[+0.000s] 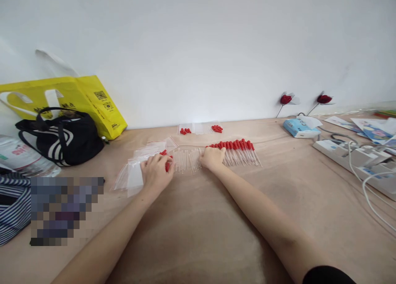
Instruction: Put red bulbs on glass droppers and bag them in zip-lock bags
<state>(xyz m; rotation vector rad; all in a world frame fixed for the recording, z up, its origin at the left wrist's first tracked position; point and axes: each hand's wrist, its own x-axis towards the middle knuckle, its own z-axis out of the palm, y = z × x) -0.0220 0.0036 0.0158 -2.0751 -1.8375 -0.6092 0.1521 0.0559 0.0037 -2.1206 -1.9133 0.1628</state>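
Observation:
My left hand (155,171) is closed, its fingers curled over red rubber bulbs; one red rubber bulb (167,166) shows between thumb and fingers. Beneath and beside it lie clear zip bags (133,177). My right hand (213,157) is closed at the right end of a row of clear glass tubes (185,161), and its fingertips are hidden. To its right, droppers (239,152) with red bulbs lie side by side, bulbs pointing towards the wall. Farther back, a clear bag (199,128) lies near two small groups of red bulbs (217,129).
At left stand a yellow bag (107,110), a black handbag (83,137) and a clear plastic bottle (23,156). On the right are a blue tissue pack (300,128), a white power strip (343,158) with cables, and printed papers (371,129). Two red flowers (286,99) stand against the wall.

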